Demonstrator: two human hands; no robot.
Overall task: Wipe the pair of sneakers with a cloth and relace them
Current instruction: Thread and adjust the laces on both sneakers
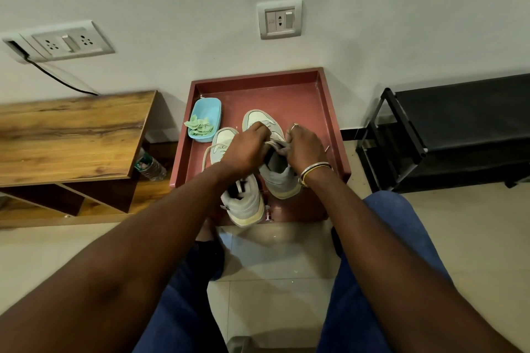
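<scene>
Lace [272, 143], right sneaker [279, 180]: limp, light. Your left grip [246, 149] and right grip [305, 149] pinch it; hold near ends.

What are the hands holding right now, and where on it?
The left hand and right hand both grip the lace, over the eyelets of the right-side sneaker; the exact pinch is hidden.

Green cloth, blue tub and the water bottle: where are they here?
green cloth [198, 126], head view, its crumpled middle.
blue tub [208, 109], head view, bare inner floor.
water bottle [151, 168], head view, its side.
</scene>
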